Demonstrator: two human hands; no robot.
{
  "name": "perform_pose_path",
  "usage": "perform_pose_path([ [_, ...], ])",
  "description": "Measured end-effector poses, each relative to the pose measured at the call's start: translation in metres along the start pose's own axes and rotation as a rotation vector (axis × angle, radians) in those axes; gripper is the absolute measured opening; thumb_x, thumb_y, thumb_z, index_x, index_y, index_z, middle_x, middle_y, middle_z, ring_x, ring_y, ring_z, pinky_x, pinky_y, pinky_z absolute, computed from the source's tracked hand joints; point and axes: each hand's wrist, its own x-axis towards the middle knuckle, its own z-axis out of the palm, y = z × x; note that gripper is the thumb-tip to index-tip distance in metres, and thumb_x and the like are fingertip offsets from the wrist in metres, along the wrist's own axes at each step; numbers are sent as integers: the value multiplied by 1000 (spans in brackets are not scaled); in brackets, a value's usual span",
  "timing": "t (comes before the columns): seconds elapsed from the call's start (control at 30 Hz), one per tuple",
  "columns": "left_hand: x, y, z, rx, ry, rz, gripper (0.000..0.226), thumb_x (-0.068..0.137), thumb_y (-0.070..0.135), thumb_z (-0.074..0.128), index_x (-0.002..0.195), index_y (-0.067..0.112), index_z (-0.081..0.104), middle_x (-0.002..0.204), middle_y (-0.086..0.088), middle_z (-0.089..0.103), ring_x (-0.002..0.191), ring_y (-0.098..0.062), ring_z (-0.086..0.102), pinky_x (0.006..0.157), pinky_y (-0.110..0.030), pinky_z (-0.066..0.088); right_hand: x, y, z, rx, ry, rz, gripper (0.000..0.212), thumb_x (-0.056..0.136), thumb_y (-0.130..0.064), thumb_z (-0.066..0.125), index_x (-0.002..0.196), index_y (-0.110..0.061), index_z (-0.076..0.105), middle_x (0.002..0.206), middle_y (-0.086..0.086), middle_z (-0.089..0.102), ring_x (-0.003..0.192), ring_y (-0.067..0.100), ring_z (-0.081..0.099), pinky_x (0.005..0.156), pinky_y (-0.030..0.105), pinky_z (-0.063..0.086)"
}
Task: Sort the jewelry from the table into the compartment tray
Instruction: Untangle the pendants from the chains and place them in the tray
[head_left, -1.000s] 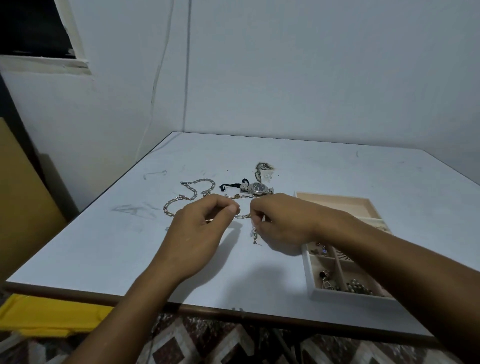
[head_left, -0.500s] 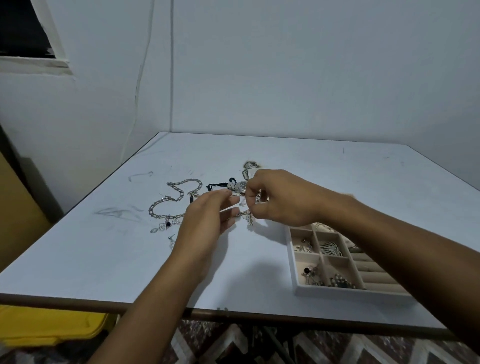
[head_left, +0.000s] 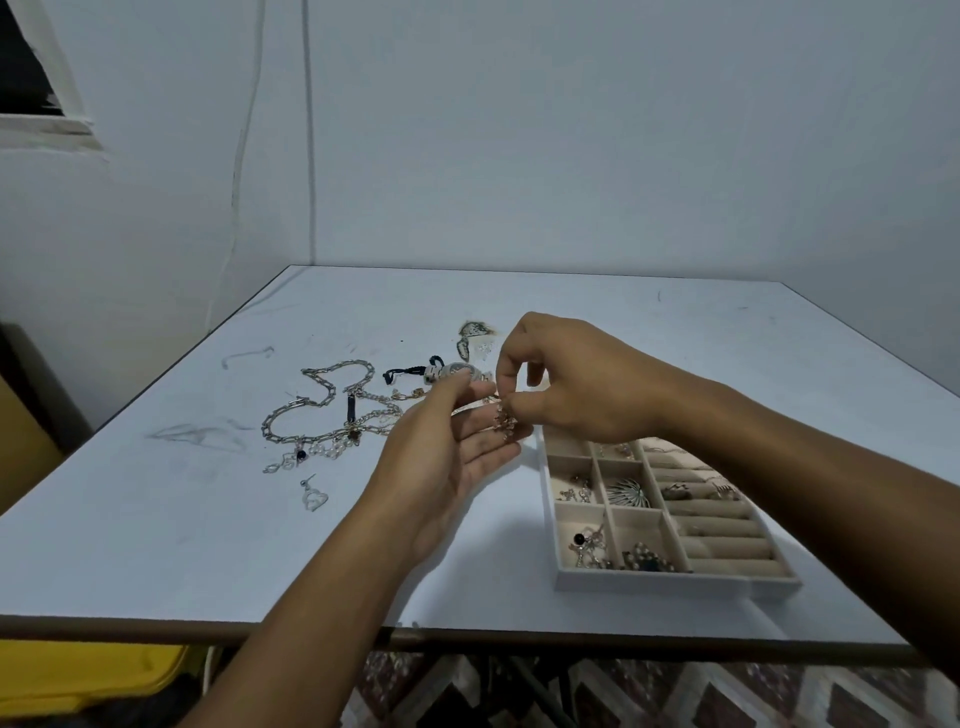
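My right hand (head_left: 576, 384) pinches a small dangling earring (head_left: 505, 423) between thumb and fingers, above the table just left of the compartment tray (head_left: 670, 577). My left hand (head_left: 447, 457) is open, palm turned up, right under the earring. On the white table (head_left: 156, 545) lie a chunky silver chain (head_left: 317, 400), a watch with a black cord (head_left: 452, 371), a beaded piece (head_left: 327, 449) and a heart-shaped earring (head_left: 314, 498). The tray holds several small pieces in its left compartments.
A patterned brooch-like piece (head_left: 474, 332) lies at the back near my right hand. The tray's right side has padded ring rolls (head_left: 722, 530). A yellow object (head_left: 88, 675) sits below the table's front left edge. Walls close off the back and left.
My right hand has lifted the small earring off the table and toward the tray. My left hand let go, opened and turned palm up beneath it.
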Motion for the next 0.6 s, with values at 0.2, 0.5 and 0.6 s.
perform_pose_path([
  [0.2,-2,-2,13,-5,-61,-19,43,99,33,42,124,0,54,99,-21,71,92,-32,71,80,-36,58,-12,9,-9,4,5,44,5,84,-24,63,88,-24,66,101,-11,51,89,3,55,69,13,38],
  [0.5,-13,-12,30,49,-109,-48,41,98,33,44,123,1,53,82,-14,70,89,-34,69,87,-41,56,-42,20,-19,28,21,74,3,85,-23,64,86,-25,66,102,-12,52,89,3,56,71,16,40],
  [0.6,-19,-15,35,59,-110,-53,37,98,32,45,118,3,54,71,-9,69,85,-34,69,88,-42,56,-52,21,-21,30,26,82,4,85,-24,64,84,-28,64,99,-14,52,88,0,55,69,14,39],
])
